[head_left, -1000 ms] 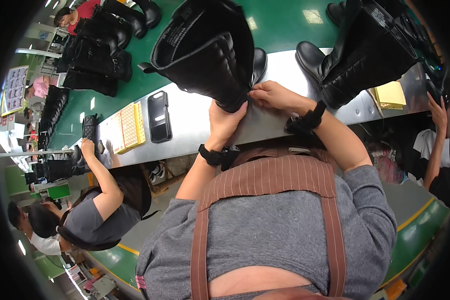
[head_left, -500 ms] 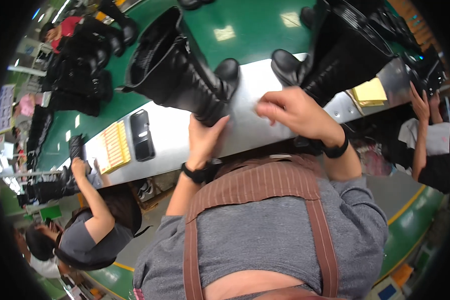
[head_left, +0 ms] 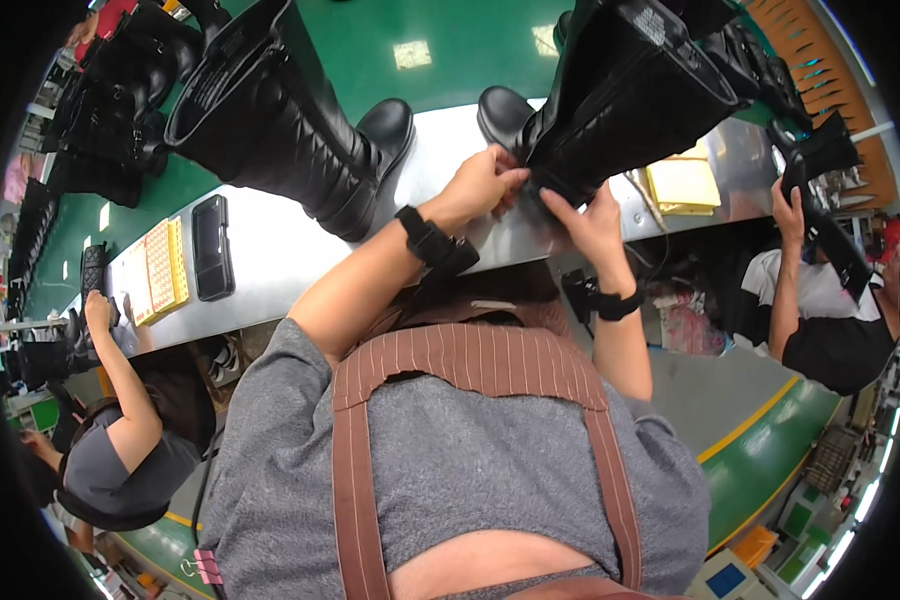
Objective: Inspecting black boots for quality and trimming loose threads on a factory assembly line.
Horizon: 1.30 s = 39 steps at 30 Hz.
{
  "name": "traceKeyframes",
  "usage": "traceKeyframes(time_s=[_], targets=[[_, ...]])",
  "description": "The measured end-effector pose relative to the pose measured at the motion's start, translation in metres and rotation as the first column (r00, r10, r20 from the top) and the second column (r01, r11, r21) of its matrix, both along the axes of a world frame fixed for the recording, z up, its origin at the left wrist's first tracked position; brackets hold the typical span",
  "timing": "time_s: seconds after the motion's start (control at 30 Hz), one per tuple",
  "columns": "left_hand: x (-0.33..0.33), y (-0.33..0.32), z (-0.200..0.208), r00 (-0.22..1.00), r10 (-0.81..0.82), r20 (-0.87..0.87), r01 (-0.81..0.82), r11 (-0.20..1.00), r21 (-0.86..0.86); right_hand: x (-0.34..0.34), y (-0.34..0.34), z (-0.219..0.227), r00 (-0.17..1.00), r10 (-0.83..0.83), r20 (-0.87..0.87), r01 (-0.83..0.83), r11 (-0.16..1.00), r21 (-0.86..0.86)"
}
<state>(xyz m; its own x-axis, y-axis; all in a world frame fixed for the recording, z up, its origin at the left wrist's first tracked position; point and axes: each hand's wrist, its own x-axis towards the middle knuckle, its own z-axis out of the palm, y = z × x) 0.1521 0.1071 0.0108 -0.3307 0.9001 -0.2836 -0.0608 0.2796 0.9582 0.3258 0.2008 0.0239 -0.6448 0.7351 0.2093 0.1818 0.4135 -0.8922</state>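
Two tall black boots stand upright on the metal bench edge. The right boot (head_left: 620, 110) has its toe toward the middle and its wide shaft leaning right. My left hand (head_left: 482, 185) reaches across to its ankle, thumb and fingertips pinched together; what lies between them is too small to make out. Against the back of the same boot, low by the heel, my right hand (head_left: 592, 222) grips with its thumb on the near side. The left boot (head_left: 290, 140), with creased ankle leather, stands untouched to the left of my left forearm.
A black phone (head_left: 211, 248) and yellow printed sheets (head_left: 157, 270) lie on the bench (head_left: 270, 222) at left. Yellow paper (head_left: 683, 185) sits at right near a thin cord. More black boots (head_left: 120, 110) crowd the far left. Co-workers are at both sides.
My left hand has let go of the left boot and crossed to the right boot's ankle. My right hand has moved down onto the right boot's heel area. The view has shifted rightward.
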Motion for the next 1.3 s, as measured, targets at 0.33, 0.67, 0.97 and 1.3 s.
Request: traceKeyframes(time_s=[0.33,0.67,0.97,1.3], targets=[[-0.008,-0.017,0.058,0.839,-0.333,0.431,0.223,0.932,0.286,0.003,-0.005,0.002,0.995,0.089,-0.039,-0.09,0.995,-0.039],[-0.016,-0.036,0.169,0.995,-0.093,0.047,0.058,0.871,0.487,-0.012,-0.003,0.0,0.989,0.143,-0.038,-0.144,0.988,-0.05],[-0.036,-0.161,0.106,1.0,0.006,0.025,-0.009,0.992,0.124,-0.004,-0.021,0.007,0.997,0.053,-0.057,-0.056,0.996,-0.067],[-0.017,-0.088,0.086,0.927,0.132,-0.351,0.021,0.916,0.4,-0.002,-0.017,0.012,1.0,0.017,-0.002,-0.016,0.993,0.121]])
